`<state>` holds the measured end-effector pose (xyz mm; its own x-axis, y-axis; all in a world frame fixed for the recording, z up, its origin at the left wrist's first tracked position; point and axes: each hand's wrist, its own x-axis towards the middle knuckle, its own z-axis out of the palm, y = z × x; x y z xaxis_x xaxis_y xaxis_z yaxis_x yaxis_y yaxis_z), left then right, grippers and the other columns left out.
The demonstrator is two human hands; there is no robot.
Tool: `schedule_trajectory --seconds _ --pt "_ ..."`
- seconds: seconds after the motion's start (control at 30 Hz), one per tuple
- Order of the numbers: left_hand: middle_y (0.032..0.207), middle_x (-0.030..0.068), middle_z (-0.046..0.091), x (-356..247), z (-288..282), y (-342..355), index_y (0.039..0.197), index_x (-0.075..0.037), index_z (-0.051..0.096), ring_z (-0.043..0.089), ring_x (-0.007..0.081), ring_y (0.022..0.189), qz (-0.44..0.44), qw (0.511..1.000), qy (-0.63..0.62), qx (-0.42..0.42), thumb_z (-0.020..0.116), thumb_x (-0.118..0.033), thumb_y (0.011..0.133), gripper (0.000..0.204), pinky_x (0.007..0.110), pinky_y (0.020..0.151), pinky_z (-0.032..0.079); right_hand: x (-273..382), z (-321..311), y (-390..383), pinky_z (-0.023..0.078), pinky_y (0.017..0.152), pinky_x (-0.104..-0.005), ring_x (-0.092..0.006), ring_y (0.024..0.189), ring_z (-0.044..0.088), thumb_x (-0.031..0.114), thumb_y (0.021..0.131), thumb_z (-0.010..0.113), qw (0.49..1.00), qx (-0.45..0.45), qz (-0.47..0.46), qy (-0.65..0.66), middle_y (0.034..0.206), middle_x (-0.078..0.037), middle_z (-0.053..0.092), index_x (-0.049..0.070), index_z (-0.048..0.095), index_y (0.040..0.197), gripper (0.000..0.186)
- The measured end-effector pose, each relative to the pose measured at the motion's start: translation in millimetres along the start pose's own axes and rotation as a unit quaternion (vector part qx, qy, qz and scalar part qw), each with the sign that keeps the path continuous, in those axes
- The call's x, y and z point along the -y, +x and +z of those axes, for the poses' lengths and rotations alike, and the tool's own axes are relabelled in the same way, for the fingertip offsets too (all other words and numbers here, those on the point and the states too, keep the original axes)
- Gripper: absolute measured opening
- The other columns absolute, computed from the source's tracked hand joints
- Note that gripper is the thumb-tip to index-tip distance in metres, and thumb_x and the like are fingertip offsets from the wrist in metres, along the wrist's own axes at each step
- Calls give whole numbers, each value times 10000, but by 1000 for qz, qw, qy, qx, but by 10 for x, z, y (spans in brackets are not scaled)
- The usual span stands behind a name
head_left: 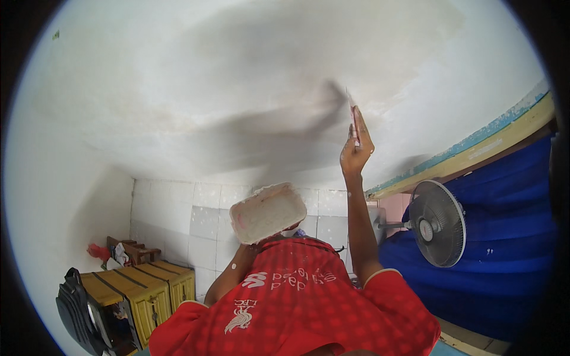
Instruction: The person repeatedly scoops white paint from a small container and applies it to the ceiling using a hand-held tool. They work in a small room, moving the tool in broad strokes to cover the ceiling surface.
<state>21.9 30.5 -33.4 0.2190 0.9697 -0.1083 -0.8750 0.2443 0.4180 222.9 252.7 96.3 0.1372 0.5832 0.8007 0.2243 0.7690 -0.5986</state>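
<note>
Raised against the whitish plastered wall (285,71), my right hand (357,153) is closed around a putty knife (350,102), seen nearly edge-on with its tip at the plaster. Its fingers stretch along the tool, and white spatters mark the skin. In front of my chest, a shallow rectangular white tub (268,212), smeared inside with pale paste, tilts toward the wall. My left forearm (236,270) runs up behind this tub and supports it. Most of my left hand is hidden by the tub.
A standing fan (438,224) is at the right, before a blue curtain (510,202). Yellow cabinets (148,296) and a black backpack (80,308) are at lower left. White tiles (205,222) line the lower wall. A blue-and-yellow painted frame (475,145) slants at right.
</note>
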Motion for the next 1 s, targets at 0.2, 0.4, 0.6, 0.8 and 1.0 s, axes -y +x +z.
schedule_trajectory --seconds 0.2,0.4,0.6,0.8,1.0 --pt "1487 92 496 -64 20 81 1497 -153 440 482 282 1373 0 1000 -1 6 671 -485 948 682 475 1172 382 -659 46 296 365 1164 -544 -365 1395 497 19 896 516 938 32 -167 -301 1465 -102 582 99 622 1400 521" --pt "1486 90 497 -216 -53 69 1497 -153 440 481 279 1374 -3 1000 -2 4 673 -487 946 685 473 1177 375 -1289 210 -144 301 1194 -583 -363 1441 431 -83 771 569 928 102 -142 -328 1541 -92 502 133 553 1471 733" --pt "1482 83 501 -448 -102 102 1491 -153 446 468 272 1384 15 995 97 16 678 -509 932 703 472 1201 334 -1231 247 -970 343 1184 -513 -347 1427 456 -119 814 550 953 141 -67 -261 1503 -125 537 104 573 1444 669" --pt "1484 76 500 -598 20 90 1500 -156 431 454 265 1394 22 986 149 66 682 -507 928 717 467 1215 310 -884 -70 -925 442 1086 -349 -261 1323 574 85 1069 460 977 -83 153 -125 1422 -210 599 -48 553 1415 382" --pt "1489 75 498 -594 -3 -16 1514 -160 410 451 262 1397 0 986 154 63 679 -504 932 727 465 1216 307 -616 -375 308 427 1120 -421 -367 1318 564 136 1060 433 940 -216 159 -210 1449 -245 552 -38 489 1460 439"
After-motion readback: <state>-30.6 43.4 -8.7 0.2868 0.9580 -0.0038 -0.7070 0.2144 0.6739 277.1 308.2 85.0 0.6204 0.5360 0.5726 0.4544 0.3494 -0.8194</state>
